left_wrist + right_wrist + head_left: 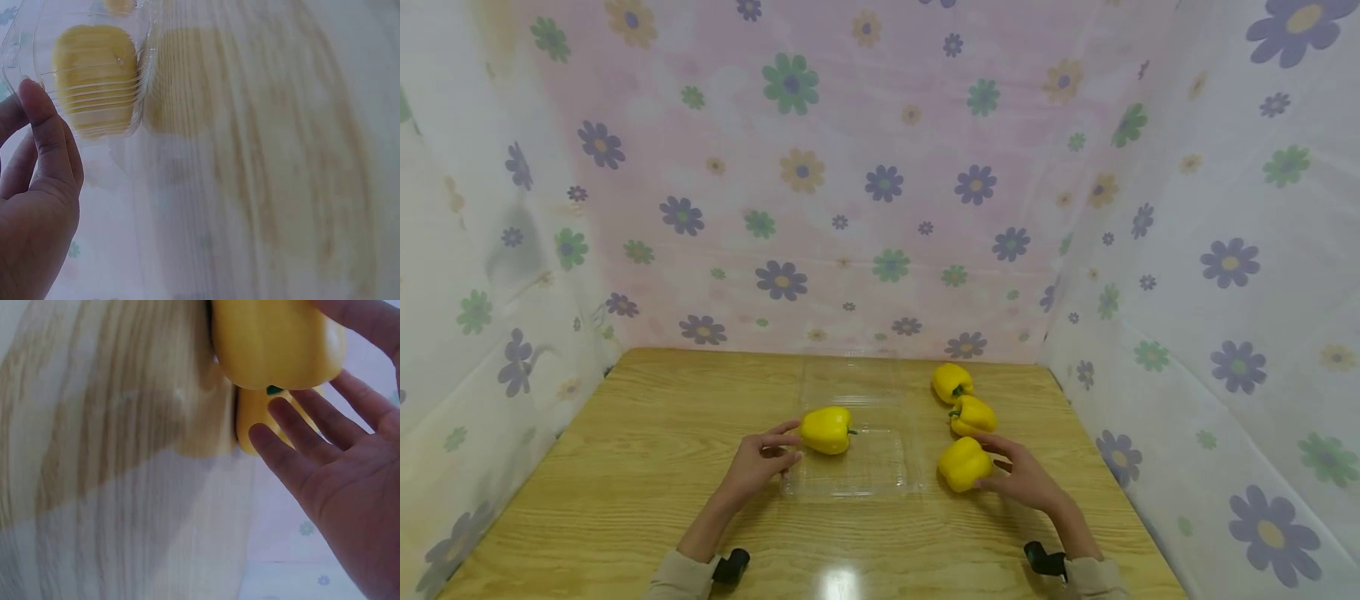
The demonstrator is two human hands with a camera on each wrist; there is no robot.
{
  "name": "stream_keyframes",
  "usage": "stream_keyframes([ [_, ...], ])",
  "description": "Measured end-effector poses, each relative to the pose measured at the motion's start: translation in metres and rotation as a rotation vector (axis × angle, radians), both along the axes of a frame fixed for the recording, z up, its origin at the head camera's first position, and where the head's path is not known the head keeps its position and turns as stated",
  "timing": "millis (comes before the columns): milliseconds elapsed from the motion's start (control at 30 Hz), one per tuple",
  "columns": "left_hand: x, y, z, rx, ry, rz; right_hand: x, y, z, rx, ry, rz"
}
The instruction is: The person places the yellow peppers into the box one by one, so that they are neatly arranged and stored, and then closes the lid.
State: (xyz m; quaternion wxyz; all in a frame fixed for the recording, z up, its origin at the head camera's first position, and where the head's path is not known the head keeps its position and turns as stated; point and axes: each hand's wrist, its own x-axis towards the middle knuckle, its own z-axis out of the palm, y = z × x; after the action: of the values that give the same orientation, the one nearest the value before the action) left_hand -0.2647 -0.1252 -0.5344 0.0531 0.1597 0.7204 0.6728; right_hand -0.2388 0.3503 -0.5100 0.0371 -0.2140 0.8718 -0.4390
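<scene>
One yellow bell pepper lies on its side in a clear plastic container, its green stem pointing right. At the container's left edge, my left hand pinches the plastic rim between thumb and fingers. My right hand is spread beside another yellow bell pepper on the table to the right. In the right wrist view, the thumb overlaps this pepper and the other fingers extend beneath it, fairly straight. Whether the fingertips press on it is hard to see.
Two more yellow bell peppers, the far one and the nearer one, sit behind my right hand. The container's transparent lid lies folded back toward the flowered cloth wall. Wood-grain table extends on both sides.
</scene>
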Motion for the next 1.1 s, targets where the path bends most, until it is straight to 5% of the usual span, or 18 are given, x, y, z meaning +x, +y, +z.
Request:
stream_keyframes([
  [300, -0.001, 0.002, 0.0, -0.006, 0.005, -0.005, -0.004, -0.009, -0.01, -0.022, -0.078, -0.082],
  [633, -0.002, 0.001, -0.002, 0.008, -0.005, -0.007, -0.001, -0.002, -0.01, -0.113, -0.136, 0.048],
  [1100, -0.001, 0.001, -0.002, 0.023, -0.007, -0.011, 0.003, -0.008, -0.008, -0.11, -0.181, -0.012],
])
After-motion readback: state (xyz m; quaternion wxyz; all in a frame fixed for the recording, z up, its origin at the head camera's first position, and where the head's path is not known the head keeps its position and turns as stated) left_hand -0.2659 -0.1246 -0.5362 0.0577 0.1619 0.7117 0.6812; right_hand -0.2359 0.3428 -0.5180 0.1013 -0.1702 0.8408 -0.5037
